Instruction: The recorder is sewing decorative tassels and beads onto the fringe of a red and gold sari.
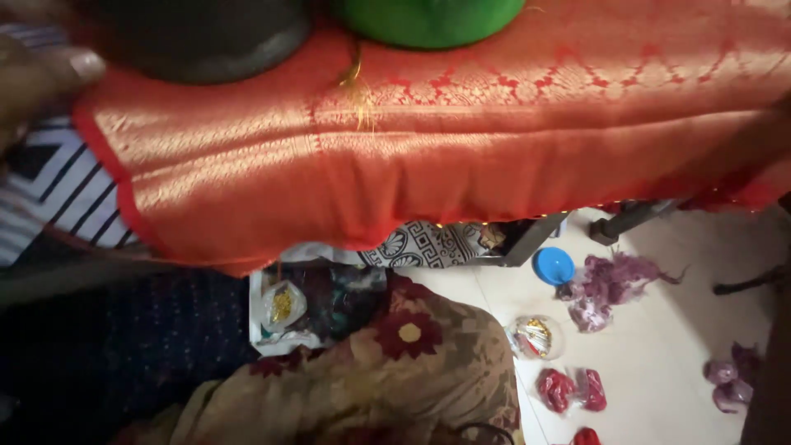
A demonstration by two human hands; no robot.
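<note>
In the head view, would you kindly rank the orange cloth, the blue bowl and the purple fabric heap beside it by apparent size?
1. Orange cloth, largest by far, though it is nearest the camera.
2. Purple fabric heap on the floor.
3. Blue bowl, smallest; it lies right beside the heap, so that comparison is fair.

Woven red-orange cloth (461, 156) with glossy gold brocade; smooth green plastic vessel (428, 18); matt dark pot (198, 41); glossy pale floor tiles (659, 363); clear plastic packets (534, 336).
</note>
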